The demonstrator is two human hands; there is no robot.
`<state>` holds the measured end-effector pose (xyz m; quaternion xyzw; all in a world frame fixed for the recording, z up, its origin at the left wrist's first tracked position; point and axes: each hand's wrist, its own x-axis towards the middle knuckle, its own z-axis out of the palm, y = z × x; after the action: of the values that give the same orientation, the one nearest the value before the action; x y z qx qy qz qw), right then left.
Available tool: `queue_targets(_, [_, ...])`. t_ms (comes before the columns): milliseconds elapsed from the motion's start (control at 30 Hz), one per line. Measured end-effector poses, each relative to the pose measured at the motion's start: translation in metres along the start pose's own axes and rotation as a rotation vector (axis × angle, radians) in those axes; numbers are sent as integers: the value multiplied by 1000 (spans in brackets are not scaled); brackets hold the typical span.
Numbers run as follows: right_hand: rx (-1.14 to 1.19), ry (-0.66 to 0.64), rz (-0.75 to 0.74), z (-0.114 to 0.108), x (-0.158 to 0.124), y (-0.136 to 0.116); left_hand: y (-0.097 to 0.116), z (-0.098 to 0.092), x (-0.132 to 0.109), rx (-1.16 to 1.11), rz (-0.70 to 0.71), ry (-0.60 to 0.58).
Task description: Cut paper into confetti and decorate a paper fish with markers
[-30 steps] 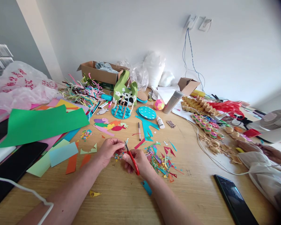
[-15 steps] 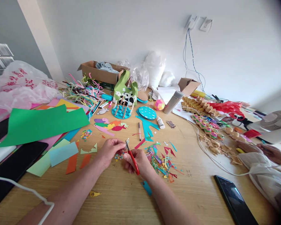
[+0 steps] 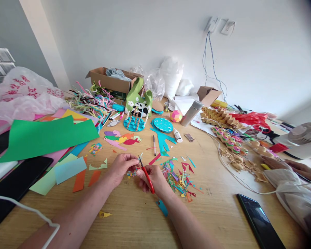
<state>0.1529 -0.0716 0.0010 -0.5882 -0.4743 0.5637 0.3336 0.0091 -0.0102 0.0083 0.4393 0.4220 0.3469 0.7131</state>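
My right hand (image 3: 154, 178) is closed round a pair of red-handled scissors (image 3: 147, 176), blades pointing up and away from me. Just left of the blades, my left hand (image 3: 123, 167) pinches thumb and forefinger together. A tiny pale scrap of paper (image 3: 141, 154) shows at its fingertips, by the blade tips; most of it is hidden. Below and between the hands lie small coloured paper dots (image 3: 131, 174). A heap of colourful paper offcuts (image 3: 177, 178) spreads right of my right hand, and a blue paper piece (image 3: 162, 208) lies under my right wrist.
Cut paper fish (image 3: 121, 137), a pen (image 3: 154, 145) and a glue bottle (image 3: 178, 136) lie farther back. Green paper sheets (image 3: 49, 136) cover the left side. At right are a phone (image 3: 259, 221), a white cable (image 3: 238, 178) and another person's hands (image 3: 277, 163).
My hands and the scissors have barely moved. At the far right, the other person's hands have shifted slightly.
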Motion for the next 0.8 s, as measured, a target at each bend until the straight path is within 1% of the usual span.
queue_targets(300, [5, -4, 8, 1, 1, 2, 6, -1, -2, 38, -3, 8])
queue_targets(533, [5, -10, 12, 0, 0, 2, 4, -3, 0, 67, 33, 61])
queue_targets(667, [-1, -9, 12, 0, -1, 1, 4, -3, 1, 58, 47, 59])
queue_targets(800, [-3, -5, 8, 0, -1, 1, 2, -5, 2, 62, 22, 49])
